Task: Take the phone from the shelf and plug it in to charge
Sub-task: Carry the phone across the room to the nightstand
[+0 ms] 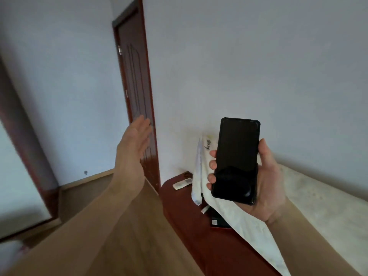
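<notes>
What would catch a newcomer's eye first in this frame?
The black phone stands out first, right of centre: screen dark, held upright in the right hand. Next comes the left hand, open and empty, stretched toward the dark red door in the white wall. Below the phone, a red-brown wooden surface carries a white cloth and small items.

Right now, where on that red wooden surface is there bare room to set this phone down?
The near stretch of the red wooden surface, between the floor-side edge and the white cloth, is bare. The far end is crowded: a white remote, papers and a small dark box.
</notes>
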